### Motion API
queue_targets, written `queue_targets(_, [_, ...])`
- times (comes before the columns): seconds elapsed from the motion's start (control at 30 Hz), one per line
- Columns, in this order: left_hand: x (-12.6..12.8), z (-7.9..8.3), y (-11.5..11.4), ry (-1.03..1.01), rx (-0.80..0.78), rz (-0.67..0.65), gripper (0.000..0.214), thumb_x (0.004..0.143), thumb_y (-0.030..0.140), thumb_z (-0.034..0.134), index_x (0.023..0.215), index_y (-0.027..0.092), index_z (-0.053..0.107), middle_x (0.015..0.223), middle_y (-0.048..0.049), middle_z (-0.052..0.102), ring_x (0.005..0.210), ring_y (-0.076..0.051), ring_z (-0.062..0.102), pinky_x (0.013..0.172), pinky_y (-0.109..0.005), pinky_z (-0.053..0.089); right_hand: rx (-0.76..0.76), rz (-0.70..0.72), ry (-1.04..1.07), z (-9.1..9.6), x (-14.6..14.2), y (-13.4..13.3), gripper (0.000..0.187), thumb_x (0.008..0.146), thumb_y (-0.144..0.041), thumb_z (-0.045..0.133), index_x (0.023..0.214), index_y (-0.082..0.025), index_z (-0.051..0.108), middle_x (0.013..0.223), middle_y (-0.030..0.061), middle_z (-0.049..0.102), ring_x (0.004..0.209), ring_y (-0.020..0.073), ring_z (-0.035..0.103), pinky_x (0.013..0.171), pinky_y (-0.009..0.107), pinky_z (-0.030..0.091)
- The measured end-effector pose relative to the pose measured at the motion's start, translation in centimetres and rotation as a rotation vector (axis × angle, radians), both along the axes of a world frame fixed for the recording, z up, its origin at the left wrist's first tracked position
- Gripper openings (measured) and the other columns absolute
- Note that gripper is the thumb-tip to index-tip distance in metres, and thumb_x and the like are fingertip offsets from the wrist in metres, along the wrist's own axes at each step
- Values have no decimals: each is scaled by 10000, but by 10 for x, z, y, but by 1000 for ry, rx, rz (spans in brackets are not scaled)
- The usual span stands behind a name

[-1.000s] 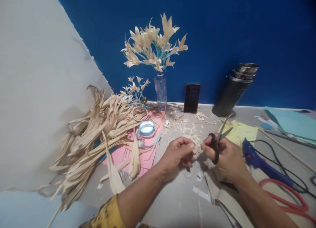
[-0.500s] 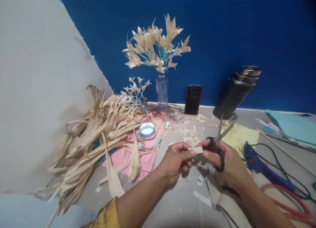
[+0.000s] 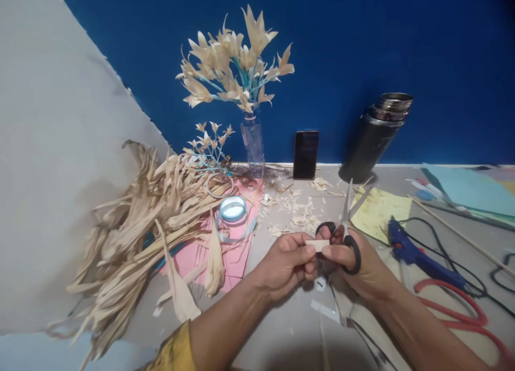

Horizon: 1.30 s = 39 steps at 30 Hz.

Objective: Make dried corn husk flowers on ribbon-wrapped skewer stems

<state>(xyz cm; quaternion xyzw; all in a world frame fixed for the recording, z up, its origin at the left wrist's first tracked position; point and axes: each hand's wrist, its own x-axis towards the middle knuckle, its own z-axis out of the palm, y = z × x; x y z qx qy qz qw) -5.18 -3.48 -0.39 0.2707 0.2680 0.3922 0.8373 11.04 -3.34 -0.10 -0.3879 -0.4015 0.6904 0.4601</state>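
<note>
Between thumb and fingers, my left hand [image 3: 287, 266] pinches a small pale strip of corn husk [image 3: 317, 245]. My right hand [image 3: 362, 261] has black-handled scissors [image 3: 346, 213] hooked on its fingers, their parted blades pointing up and away. The right thumb and fingertips meet the strip's right end. Beyond both hands lie husk scraps [image 3: 303, 221] on the grey table. To the left, a large heap of dried corn husks [image 3: 137, 226] partly covers a pink sheet [image 3: 237, 264], with one cut husk petal [image 3: 215, 266] on top.
Husk flowers [image 3: 241, 65] stand in a clear bottle [image 3: 252, 146] by the blue wall, near a phone [image 3: 306, 155] and a leaning dark flask [image 3: 374, 138]. On the right are a blue glue gun [image 3: 422, 258], red-handled scissors [image 3: 462, 301] and yellow paper [image 3: 374, 215]. Blue ribbon [image 3: 233, 210] lies left.
My right hand has come in closer to the left, its fingertips now at the strip's right end. The scissors have moved left with it. The whole view has shifted slightly.
</note>
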Motion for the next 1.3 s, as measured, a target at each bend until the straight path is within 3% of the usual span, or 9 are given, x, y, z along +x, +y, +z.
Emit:
queue_targets(0.17, [-4,5,3,-44,-1,91,415,668,351,909,754,155,553,566,50,488,523,-61,409,538,-214,341,16,-90,146,5,8,6,308,666,-387,838,736,-237,578,681,-35,502,585,135,459,568,275,432])
queue_targets(0.3, [-4,-1,3,133,74,166,440,660,433,892,765,162,561,559,44,516,497,-68,414,511,-216,322,67,-109,-57,5,6,4,378,669,-478,850,839,-213,643,744,16,625,653,179,566,605,298,464])
queue_targets(0.4, [-2,-3,0,241,113,156,450,673,482,872,771,167,566,539,42,521,476,-74,422,496,-217,301,35,-65,-195,3,0,0,375,653,-436,866,816,-201,625,662,-8,600,602,176,567,567,286,440])
queue_targets(0.53, [-1,2,-1,61,73,68,436,674,450,881,766,163,566,537,51,491,489,-72,420,532,-228,343,-27,31,34,4,1,0,322,667,-393,842,790,-211,606,662,-23,546,590,152,517,571,283,423])
queue_targets(0.63, [-2,6,1,-15,59,84,404,688,397,884,758,158,566,548,58,467,512,-67,401,563,-232,373,-7,-55,137,8,7,2,316,650,-385,834,717,-234,565,664,-31,490,574,138,447,556,282,419])
queue_targets(0.8, [-2,2,1,151,102,120,402,697,435,856,755,176,554,529,51,495,490,-85,429,531,-236,351,141,-143,-252,12,6,2,290,692,-425,785,847,-214,660,716,23,631,635,190,569,585,305,489])
queue_targets(0.93, [-1,2,-2,266,116,100,362,690,429,822,756,183,565,525,39,521,470,-90,441,513,-235,327,173,-220,-478,15,-2,-1,187,670,-352,765,727,-217,650,622,0,624,574,186,575,560,306,499])
queue_targets(1.13, [1,7,-2,497,173,222,192,624,249,735,656,175,561,511,54,467,471,-63,375,494,-212,263,217,-224,-562,12,-6,-5,169,682,-328,758,736,-218,641,621,-14,616,572,172,557,540,285,463])
queue_targets(1.3, [3,1,-3,467,148,205,102,603,202,642,642,188,549,461,46,486,413,-74,377,449,-218,271,107,-196,-453,8,-7,-5,229,650,-322,802,747,-206,630,604,-31,570,553,147,504,516,264,407])
